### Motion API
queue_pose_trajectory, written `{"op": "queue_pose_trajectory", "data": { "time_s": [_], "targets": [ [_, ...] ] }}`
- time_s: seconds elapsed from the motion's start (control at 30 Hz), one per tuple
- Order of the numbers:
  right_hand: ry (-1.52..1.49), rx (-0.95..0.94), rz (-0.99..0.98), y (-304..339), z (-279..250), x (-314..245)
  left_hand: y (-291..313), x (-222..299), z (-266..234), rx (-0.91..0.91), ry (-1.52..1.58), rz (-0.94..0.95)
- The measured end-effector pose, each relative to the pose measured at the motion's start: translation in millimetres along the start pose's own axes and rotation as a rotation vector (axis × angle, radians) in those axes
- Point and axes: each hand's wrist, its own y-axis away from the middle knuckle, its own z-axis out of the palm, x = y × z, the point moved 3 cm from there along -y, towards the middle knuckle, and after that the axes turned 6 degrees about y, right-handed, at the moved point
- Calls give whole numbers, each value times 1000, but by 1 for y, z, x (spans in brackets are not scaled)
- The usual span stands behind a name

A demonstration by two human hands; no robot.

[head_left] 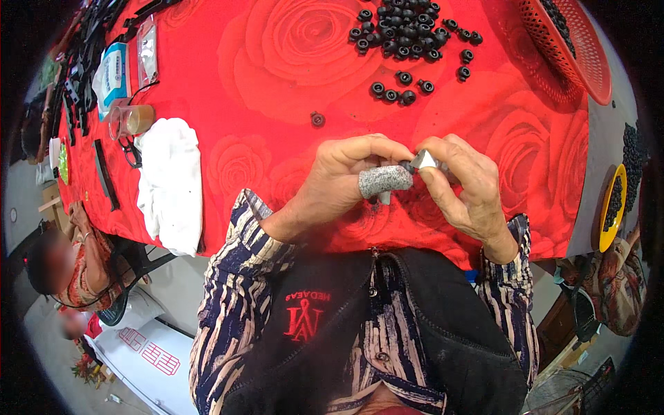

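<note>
My left hand [332, 176] is closed, pinching a small black part [409, 167] between thumb and fingers; most of that part is hidden. A grey knitted sleeve [384, 180] covers one of its fingers. Opposite it, my right hand [467, 181] pinches a small shiny metal blade [427, 160], whose tip meets or nearly meets the black part. A lone black knob-like piece [317, 119] lies on the red tablecloth beyond my left hand. Farther off is a pile of similar black pieces [408, 31], with several scattered on its near side.
A red perforated basket [588, 52] holding black pieces stands far right; a yellow tray [611, 207] of them is beyond the table's right edge. On the left lie a white cloth [169, 183], a cup of brown liquid [142, 119], glasses [130, 152] and black strips [105, 176]. People sit on both sides.
</note>
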Motion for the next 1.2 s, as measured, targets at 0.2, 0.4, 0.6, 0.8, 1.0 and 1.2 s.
{"op": "queue_pose_trajectory", "data": {
  "time_s": [0.2,0.4,0.6,0.8,1.0,1.2],
  "targets": [
    [46,8,-14,0,1,0,3,5,5,75,63,-114],
    [15,-2,5,0,0,0,3,2,2,39,-5,-93],
    [33,-22,-9,0,0,1,3,0,1,29,-6,-68],
    [46,-29,-8,0,0,0,4,1,4,66,-18,-78],
    [38,-24,-7,-1,1,1,2,0,2,27,-34,-60],
    [-78,-57,98,0,-1,3,2,0,3,0,-53,-9]
  ]
}}
